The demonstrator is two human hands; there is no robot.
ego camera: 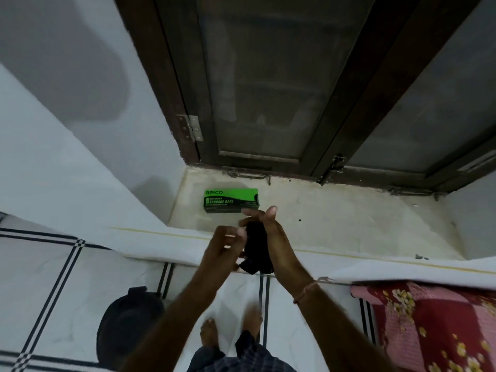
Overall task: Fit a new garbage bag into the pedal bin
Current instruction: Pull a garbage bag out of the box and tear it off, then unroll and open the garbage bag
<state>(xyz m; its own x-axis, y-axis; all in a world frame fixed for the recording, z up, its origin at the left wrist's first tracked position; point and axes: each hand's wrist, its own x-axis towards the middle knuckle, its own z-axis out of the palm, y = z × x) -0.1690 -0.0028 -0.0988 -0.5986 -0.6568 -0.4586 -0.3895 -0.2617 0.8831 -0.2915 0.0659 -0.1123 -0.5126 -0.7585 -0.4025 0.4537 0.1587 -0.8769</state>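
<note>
Black folded bag (256, 245) gripped between left hand (224, 247) and right hand (271, 237), above the sill (335, 224) edge; box (230, 201) just beyond, bin (126, 326) low left.

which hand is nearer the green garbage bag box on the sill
Right. The right hand has fingertips just by the green box's lower right corner; the left hand sits lower, farther from it.
</note>
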